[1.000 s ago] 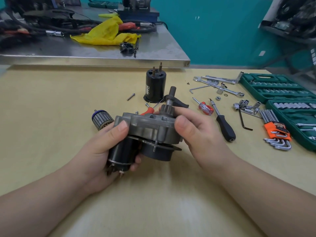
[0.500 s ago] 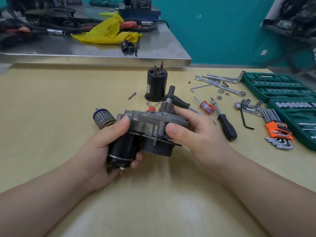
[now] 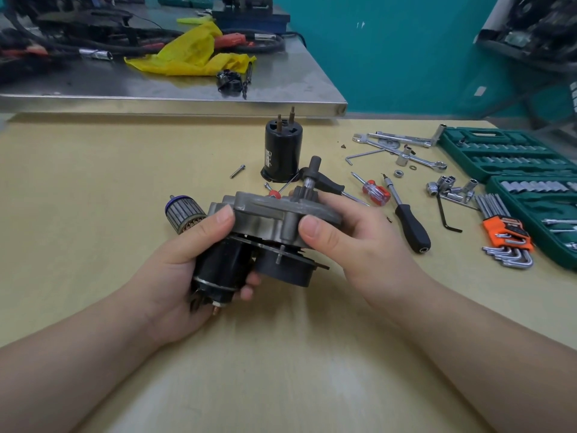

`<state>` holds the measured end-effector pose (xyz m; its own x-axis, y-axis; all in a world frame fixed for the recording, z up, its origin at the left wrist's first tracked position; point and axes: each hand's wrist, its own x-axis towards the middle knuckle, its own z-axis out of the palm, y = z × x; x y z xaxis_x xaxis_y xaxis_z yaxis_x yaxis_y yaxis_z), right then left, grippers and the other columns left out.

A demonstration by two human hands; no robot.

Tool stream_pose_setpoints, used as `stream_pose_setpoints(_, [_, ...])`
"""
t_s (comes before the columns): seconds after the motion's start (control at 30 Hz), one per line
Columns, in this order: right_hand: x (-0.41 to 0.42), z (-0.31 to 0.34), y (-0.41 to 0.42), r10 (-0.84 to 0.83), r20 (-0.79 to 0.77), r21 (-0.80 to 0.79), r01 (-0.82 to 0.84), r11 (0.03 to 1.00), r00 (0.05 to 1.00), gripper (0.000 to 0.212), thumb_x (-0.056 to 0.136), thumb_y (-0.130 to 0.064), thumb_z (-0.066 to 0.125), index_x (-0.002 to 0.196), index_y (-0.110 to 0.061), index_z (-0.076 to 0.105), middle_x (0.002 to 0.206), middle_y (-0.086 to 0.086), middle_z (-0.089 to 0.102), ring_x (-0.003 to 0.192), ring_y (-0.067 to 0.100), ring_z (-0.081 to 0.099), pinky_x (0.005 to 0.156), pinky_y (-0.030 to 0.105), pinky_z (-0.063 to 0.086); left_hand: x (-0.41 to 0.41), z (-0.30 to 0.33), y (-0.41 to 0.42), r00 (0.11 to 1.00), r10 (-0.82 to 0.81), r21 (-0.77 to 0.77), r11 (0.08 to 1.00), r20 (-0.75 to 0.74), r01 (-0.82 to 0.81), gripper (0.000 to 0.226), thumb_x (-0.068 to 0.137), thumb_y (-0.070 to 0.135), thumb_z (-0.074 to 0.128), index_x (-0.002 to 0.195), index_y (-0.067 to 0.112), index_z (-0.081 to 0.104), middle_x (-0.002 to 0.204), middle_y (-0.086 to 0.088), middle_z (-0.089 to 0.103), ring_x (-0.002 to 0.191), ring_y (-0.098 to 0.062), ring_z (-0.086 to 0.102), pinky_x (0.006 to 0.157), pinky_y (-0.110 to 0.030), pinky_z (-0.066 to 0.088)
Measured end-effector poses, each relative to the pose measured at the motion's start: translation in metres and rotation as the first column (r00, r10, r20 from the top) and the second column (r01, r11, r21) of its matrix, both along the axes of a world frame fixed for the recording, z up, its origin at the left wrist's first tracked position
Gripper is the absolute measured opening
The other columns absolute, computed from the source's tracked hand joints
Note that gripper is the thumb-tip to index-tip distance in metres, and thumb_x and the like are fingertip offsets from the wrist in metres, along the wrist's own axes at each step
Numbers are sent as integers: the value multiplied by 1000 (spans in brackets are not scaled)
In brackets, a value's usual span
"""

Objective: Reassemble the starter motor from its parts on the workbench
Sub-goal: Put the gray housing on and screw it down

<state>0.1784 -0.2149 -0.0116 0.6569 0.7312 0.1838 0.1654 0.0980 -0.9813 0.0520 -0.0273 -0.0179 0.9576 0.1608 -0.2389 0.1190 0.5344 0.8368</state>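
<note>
Both hands hold the half-built starter motor (image 3: 265, 223) above the yellow workbench (image 3: 93, 182). The left hand (image 3: 184, 270) has its fingers curled round the black cylinder (image 3: 223, 267) under the grey metal housing, thumb pressed on the housing's edge. The right hand (image 3: 349, 235) clamps the housing's other end, thumb in front, fingers behind near the gear shaft (image 3: 312, 176) that sticks up.

Just beyond the left thumb lies the ribbed rotor (image 3: 185, 212). Past the right fingers stands a black can (image 3: 282, 154) with two posts on top; its white label is too small to read. A loose bolt (image 3: 237, 171) lies left of the can. To the right of the right hand lie a red-handled screwdriver (image 3: 373, 190), a black-handled driver (image 3: 406, 217), loose sockets (image 3: 449, 187), hex keys in an orange holder (image 3: 505, 235) and green socket cases (image 3: 512, 154). Behind, a steel table (image 3: 296, 79) carries a yellow rag (image 3: 190, 53).
</note>
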Motion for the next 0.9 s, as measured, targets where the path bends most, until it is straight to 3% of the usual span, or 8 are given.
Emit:
stream_pose_setpoints(0.13, [-2, -2, 1, -3, -9, 18, 3, 1000, 1000, 37, 94, -39, 70, 123, -17, 74, 121, 8, 77, 116, 27, 73, 102, 42, 59, 1, 2, -2, 999, 39, -12, 999, -9, -39, 81, 32, 54, 106, 101, 16, 86, 90, -15, 75, 55, -26, 66, 45, -30, 55])
stream_pose_setpoints(0.23, [-3, -2, 3, -12, 14, 20, 11, 1000, 1000, 34, 94, -40, 70, 124, -24, 74, 125, 5, 77, 120, 25, 71, 107, 48, 56, 1, 2, -2, 998, 54, -30, 998, -23, -55, 41, 59, 44, 95, 90, 18, 87, 83, -13, 75, 52, -25, 67, 44, -29, 56])
stream_pose_setpoints(0.3, [-2, -3, 3, -12, 19, 19, 11, 1000, 1000, 37, 95, -40, 69, 126, -21, 74, 126, 6, 76, 122, 27, 71, 109, 53, 54, 1, 2, -1, 999, 42, -46, 998, -26, -43, 33, 67, 42, 90, 89, 18, 87, 82, -12, 75, 52, -24, 66, 44, -29, 56])
stream_pose_setpoints(0.37, [-2, -3, 3, -8, 14, 13, 7, 1000, 1000, 42, 95, -39, 68, 129, -16, 72, 127, 9, 76, 122, 30, 70, 109, 56, 53, 0, 1, 0, 1000, 23, -27, 999, -8, -23, 56, 45, 44, 104, 92, 17, 87, 84, -12, 75, 53, -25, 67, 45, -30, 56])
stream_pose_setpoints(0.43, [-3, -4, 1, 0, -2, 19, 0, 1000, 1000, 45, 94, -38, 68, 131, -11, 70, 127, 13, 75, 123, 34, 69, 109, 56, 53, 0, 1, 0, 1000, 13, -15, 1000, 4, -13, 73, 32, 50, 107, 95, 17, 86, 88, -13, 75, 54, -26, 67, 45, -30, 55])
stream_pose_setpoints(0.7, [-4, -3, 0, -2, -5, 46, 2, 999, 1000, 39, 94, -38, 69, 124, -14, 72, 126, 17, 74, 121, 38, 68, 108, 55, 53, -2, -3, 1, 998, -16, -2, 1000, 66, 17, 74, 40, 44, 107, 104, 16, 82, 90, -14, 73, 57, -26, 65, 47, -28, 53])
stream_pose_setpoints(0.9, [-5, 5, -1, -46, 27, 75, 44, 996, 999, 27, 95, -40, 67, 116, -27, 77, 116, 4, 79, 112, 24, 74, 101, 36, 58, -3, -3, -2, 991, -53, 19, 999, 125, 51, 76, 48, 39, 106, 116, 20, 77, 98, -14, 73, 59, -27, 65, 47, -30, 52])
